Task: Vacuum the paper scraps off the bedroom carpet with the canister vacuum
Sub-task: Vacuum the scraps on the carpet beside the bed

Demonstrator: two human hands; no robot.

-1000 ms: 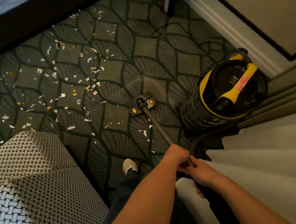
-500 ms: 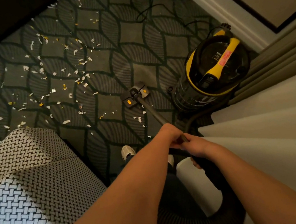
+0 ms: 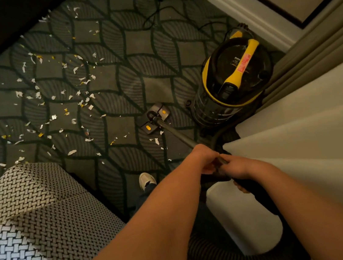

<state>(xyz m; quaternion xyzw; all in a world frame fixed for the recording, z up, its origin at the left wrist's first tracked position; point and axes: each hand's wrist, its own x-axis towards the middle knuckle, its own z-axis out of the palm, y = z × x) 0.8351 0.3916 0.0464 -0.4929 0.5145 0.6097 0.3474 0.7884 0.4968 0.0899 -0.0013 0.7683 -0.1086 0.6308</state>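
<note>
Bedroom carpet [image 3: 115,89], dark w/ a leaf pattern, is carrying most of the paper scraps [image 3: 72,152] at left & far left. They are lying well apart from the floor head [image 3: 155,118], which is sitting near centre, just left of the canister vacuum [image 3: 236,75]. A few bits are lying right beside the wand [image 3: 175,134].

Left hand [image 3: 203,158] is gripping the wand's upper end, fingers curled round it. Right hand [image 3: 238,167] is gripping the dark hose handle just behind.

Job is looking early. Doing this pass well is prob. coming down to laying the head flat, pushing slow overlapping strokes left into the dense patch, & minding the woven ottoman [image 3: 34,217] & hose [image 3: 218,254] slack.

Pink sticker on the yellow carry handle is showing print, too blurred to read; no brand legible.
</note>
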